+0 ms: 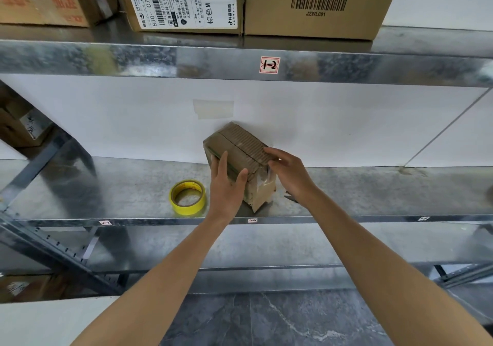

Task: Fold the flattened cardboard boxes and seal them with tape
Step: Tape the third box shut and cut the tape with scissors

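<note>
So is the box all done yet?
Not quite. The cardboard box is folded up, flaps closed. The left hand holds it while the right hand presses the top. That top seam shows no tape yet; the yellow tape roll waits beside it on the shelf.

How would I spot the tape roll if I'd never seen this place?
Find the metal shelf the left hand and right hand reach onto. The tape roll lies flat, just left of the small cardboard box they touch. It is the only yellow ring.
</note>
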